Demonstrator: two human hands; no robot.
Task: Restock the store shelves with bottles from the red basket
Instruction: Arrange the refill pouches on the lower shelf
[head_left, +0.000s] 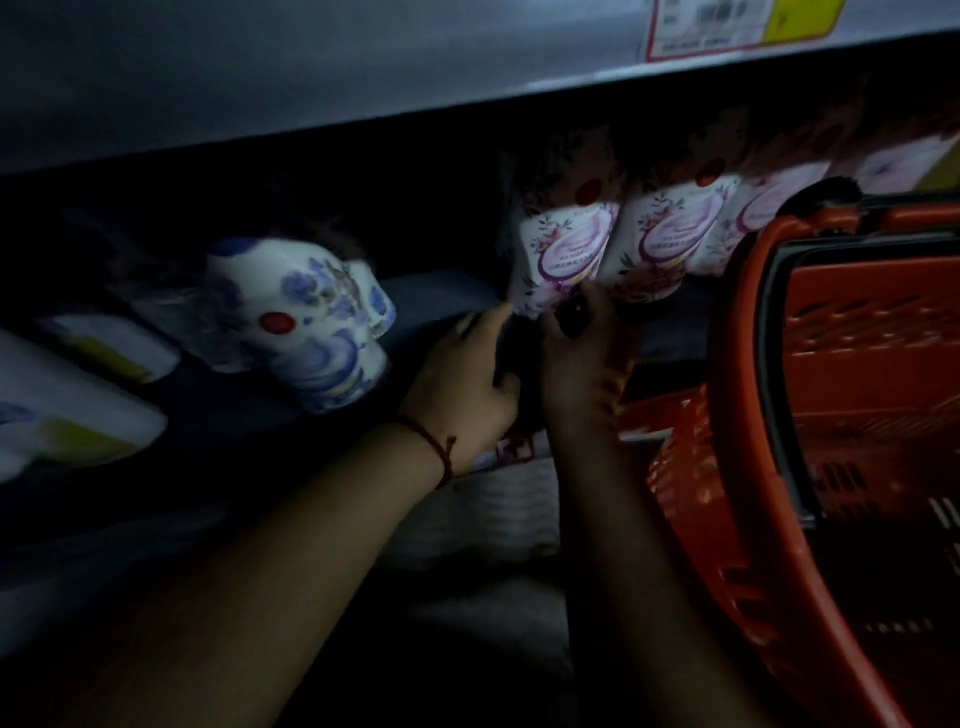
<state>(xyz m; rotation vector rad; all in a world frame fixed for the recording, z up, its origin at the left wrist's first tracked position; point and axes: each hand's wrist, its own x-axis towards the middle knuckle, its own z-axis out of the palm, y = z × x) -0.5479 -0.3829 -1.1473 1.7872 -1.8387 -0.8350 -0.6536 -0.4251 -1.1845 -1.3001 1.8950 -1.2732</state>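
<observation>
Purple-labelled bottle (563, 254) standing at left end of matching row (670, 228) on lower shelf (441, 296). Right hand (587, 364) gripping its base, thumb lying over label. Left hand (467, 384) just beside, forefinger touching bottle's lower left corner, other fingers curling; its hold too dark to tell. Bare shelf room lying leftward, up to blue-flowered bottles (311, 322) tilting over. Red basket (737, 364) crowding right side; upper shelf edge (363, 78) hanging close above.

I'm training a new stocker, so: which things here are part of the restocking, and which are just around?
Job: purple-label bottle, left hand and right hand on it, shelved purple bottles, red basket.
Around: blue-flowered container, white-yellow packs, price label.
</observation>
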